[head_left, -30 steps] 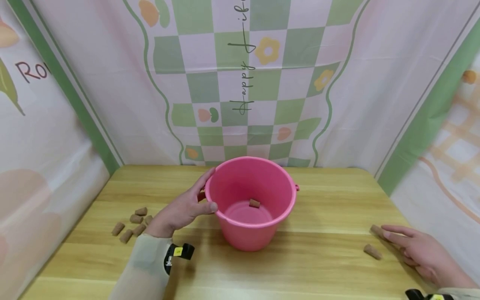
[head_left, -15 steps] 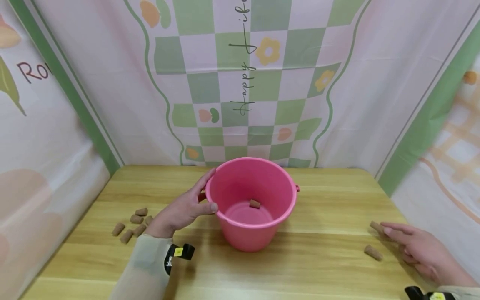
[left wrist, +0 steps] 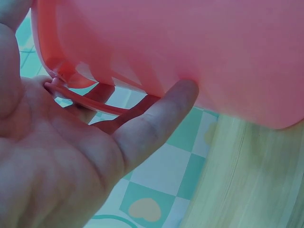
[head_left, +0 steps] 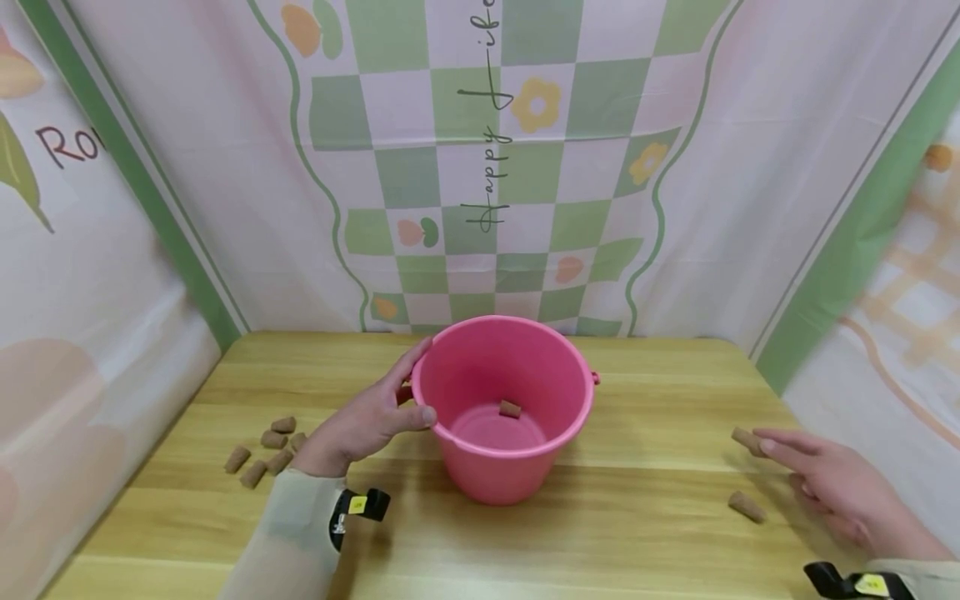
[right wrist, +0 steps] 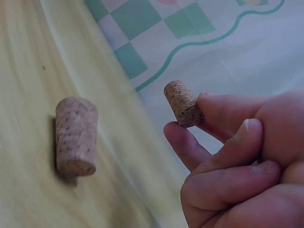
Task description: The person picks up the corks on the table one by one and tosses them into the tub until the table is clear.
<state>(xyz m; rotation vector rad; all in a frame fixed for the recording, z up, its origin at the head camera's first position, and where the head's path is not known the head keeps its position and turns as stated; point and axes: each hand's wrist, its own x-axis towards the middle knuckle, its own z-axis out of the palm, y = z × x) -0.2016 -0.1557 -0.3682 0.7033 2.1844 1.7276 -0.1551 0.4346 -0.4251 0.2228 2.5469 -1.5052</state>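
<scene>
Pinching a tapered cork [head_left: 747, 442] between thumb and finger, the right hand [head_left: 847, 490] hovers at three o'clock from the pink bucket [head_left: 501, 477], whose rim the left hand [head_left: 366, 427] clasps at nine o'clock.

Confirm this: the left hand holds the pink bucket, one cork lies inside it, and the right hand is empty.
Wrong about the right hand: it pinches a cork, as the right wrist view shows. The left hand does hold the pink bucket, with one cork inside.
</scene>
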